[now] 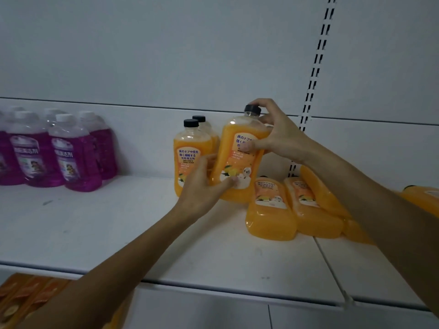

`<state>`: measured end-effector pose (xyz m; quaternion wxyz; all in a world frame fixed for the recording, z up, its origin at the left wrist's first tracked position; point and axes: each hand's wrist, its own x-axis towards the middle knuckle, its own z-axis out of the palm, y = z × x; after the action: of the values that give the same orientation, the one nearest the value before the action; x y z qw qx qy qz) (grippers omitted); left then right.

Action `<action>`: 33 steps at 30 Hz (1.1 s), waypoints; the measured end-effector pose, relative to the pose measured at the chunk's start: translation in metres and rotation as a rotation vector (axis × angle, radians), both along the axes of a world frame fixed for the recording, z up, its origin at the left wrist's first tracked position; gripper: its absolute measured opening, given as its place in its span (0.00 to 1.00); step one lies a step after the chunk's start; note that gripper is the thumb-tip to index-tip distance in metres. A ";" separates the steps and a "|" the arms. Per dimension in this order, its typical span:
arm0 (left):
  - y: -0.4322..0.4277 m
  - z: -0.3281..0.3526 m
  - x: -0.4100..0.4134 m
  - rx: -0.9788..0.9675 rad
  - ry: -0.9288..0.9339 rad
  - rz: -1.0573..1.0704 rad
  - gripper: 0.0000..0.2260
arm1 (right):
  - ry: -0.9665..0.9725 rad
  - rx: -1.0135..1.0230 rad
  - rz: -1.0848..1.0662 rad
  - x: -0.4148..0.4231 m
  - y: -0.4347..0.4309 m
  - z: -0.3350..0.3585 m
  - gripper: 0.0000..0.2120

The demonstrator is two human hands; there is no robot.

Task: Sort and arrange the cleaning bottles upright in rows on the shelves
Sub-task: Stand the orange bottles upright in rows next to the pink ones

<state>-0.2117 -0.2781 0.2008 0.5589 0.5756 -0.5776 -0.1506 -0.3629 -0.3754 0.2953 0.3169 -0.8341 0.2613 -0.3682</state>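
The full orange clear-plastic bottle with black cap (237, 162), tilted at 3 o'clock of two standing orange bottles (190, 153) on the white shelf (118, 222), is probably heavy and slick. The right hand (278, 136) grips its shoulder, the left hand (202, 186) its base.

In front of me runs a flat white metal shelf (95, 233), scuffed with a few dark marks and backed by a plain pale grey panel (166, 43). A white upright with paired black slots (318, 58) climbs the panel on my right, where a second shelf board (370, 269) butts against the first. The light is dim and cool.
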 end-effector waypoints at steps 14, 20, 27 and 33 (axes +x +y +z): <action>0.010 -0.031 0.007 0.296 -0.831 -0.051 0.20 | 0.074 -0.285 -0.147 0.041 -0.032 -0.043 0.38; 0.008 -0.032 0.007 0.333 -0.854 -0.054 0.20 | 0.124 -0.310 -0.217 0.044 -0.047 -0.045 0.41; 0.006 -0.034 0.008 0.333 -0.853 -0.057 0.20 | 0.172 -0.366 -0.376 0.047 -0.039 -0.047 0.41; 0.011 -0.036 0.008 0.238 -0.738 -0.104 0.18 | 0.100 -0.213 -0.471 0.034 -0.024 -0.065 0.45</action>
<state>-0.2034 -0.2675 0.1645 0.2347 0.6219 -0.7466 -0.0274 -0.3286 -0.3995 0.2307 0.1197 -0.7962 0.4234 -0.4153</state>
